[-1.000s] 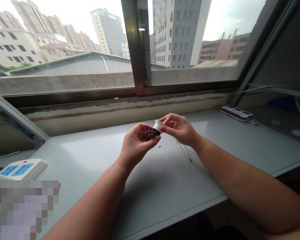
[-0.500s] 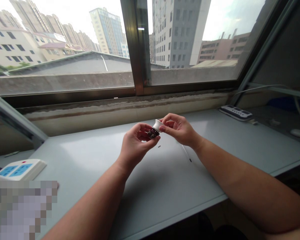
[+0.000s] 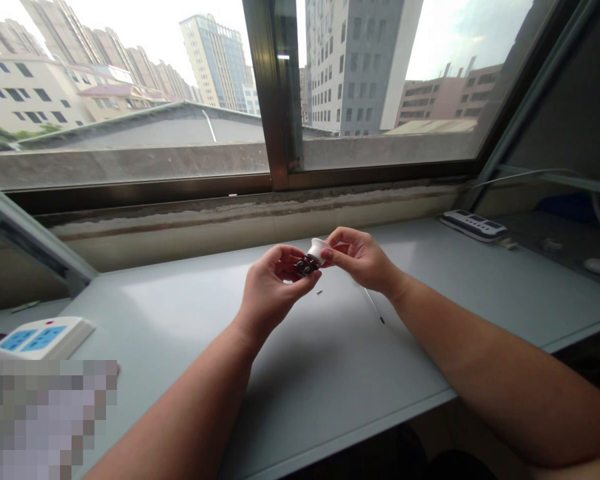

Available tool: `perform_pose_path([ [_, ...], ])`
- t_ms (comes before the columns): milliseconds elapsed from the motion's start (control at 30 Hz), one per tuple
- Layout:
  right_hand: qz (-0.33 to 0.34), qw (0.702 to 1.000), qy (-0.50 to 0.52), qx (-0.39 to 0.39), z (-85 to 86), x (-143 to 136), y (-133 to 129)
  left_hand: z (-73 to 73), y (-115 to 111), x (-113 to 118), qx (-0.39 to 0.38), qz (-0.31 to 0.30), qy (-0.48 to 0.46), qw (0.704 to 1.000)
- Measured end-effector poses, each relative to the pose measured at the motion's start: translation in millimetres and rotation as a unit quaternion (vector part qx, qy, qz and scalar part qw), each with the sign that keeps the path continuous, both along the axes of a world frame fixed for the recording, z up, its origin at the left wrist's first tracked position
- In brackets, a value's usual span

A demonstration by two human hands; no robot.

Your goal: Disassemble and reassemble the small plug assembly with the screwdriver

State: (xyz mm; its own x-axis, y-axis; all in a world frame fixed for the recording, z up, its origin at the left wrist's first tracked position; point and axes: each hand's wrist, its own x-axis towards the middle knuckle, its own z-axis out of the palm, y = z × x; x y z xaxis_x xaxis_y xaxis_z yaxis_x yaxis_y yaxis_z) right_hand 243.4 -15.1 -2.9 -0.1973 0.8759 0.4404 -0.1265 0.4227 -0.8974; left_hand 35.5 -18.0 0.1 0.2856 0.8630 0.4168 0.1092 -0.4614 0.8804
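Note:
Above the middle of the table, my left hand is closed on a small dark brown piece with light metal parts on its face. The thumb lies below it and the fingers curl behind. My right hand pinches a white flared shell between thumb and fingers. Shell and dark piece meet end to end, the shell up and to the right; whether they are joined I cannot tell. Beneath the hands lies a tiny metal piece, perhaps a screw. A thin rod with a dark tip rests by my right wrist.
The grey table runs up to the wall under the window. A white power strip with blue sockets sits at the left, above a pixelated patch. A white and dark power strip lies at the back right, near a cable.
The white shell and the dark piece have tilted slightly between my fingers. Both hands stay nearly in place, and the view has shifted very little.

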Motion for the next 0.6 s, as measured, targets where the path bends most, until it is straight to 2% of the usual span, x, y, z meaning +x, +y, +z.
perform_pose_path([
  [333, 0.020, 1.000, -0.002, 0.009, -1.3, -0.7, -1.6, 1.1, -0.9, -0.1, 0.004, -0.004, -0.001, 1.000],
  [600, -0.030, 0.994, -0.032, 0.102, -2.0, -0.9, -3.5, -1.5, 0.9, -0.3, 0.005, -0.014, -0.016, 1.000],
])
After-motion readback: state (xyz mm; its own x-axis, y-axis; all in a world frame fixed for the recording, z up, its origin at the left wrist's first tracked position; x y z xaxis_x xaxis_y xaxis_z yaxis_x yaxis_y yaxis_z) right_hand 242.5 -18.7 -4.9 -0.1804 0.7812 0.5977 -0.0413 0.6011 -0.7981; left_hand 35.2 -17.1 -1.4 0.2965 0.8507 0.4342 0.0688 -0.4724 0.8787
